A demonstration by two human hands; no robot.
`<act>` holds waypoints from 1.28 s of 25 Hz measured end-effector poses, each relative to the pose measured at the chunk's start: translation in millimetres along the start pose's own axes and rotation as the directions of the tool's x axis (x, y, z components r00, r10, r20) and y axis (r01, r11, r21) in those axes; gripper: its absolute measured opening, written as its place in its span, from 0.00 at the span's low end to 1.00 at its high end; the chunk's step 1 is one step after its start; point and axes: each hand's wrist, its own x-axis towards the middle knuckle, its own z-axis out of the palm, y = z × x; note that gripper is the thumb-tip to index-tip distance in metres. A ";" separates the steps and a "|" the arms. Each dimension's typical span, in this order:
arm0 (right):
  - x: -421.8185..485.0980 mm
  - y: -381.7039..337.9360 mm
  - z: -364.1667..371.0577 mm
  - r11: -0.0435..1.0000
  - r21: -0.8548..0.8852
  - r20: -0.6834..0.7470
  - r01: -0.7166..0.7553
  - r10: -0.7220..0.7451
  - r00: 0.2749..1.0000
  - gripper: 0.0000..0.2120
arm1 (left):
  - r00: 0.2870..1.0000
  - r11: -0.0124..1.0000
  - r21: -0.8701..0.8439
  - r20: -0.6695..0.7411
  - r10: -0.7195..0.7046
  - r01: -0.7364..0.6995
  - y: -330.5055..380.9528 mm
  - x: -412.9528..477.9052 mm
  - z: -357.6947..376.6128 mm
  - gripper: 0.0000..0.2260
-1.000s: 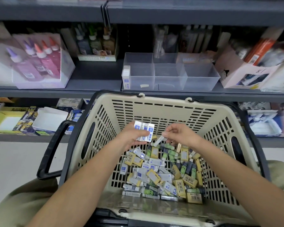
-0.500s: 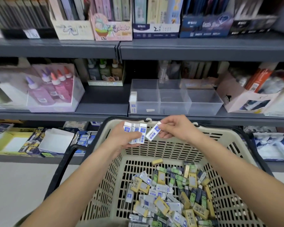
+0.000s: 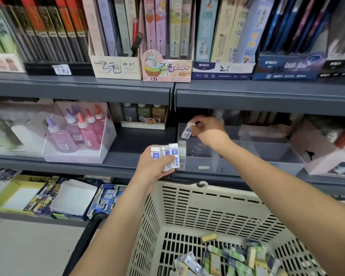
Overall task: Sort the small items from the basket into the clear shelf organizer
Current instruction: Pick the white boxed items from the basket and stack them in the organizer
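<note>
The right hand is curled, thumb and fingertips pinching one white-and-blue eraser by its upper end, so that the eraser hangs tilted over the far left corner of the clear organizer. Whether the eraser touches the organizer's wall cannot be told. The left hand is nearer and to the left, its fingers wrapped round three erasers of the same kind, held upright side by side with the thumb across their fronts. It is just in front of the organizer's near left corner.

The organizer stands on the grey middle shelf, divided into several see-through compartments. Below both forearms is the beige slotted basket, its far rim just under the shelf edge. A pile of small items, wrapped in white, yellow and green, lies on its floor at the near right. On the shelf well to the left is a clear box of pink and purple glue bottles.
</note>
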 end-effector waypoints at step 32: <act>-38.8 1.3 -3.7 0.951 0.300 0.086 0.068 -0.098 0.991 0.04 | 0.986 0.989 0.017 -0.085 0.147 -0.146 -6.5 6.0 -1.2 0.12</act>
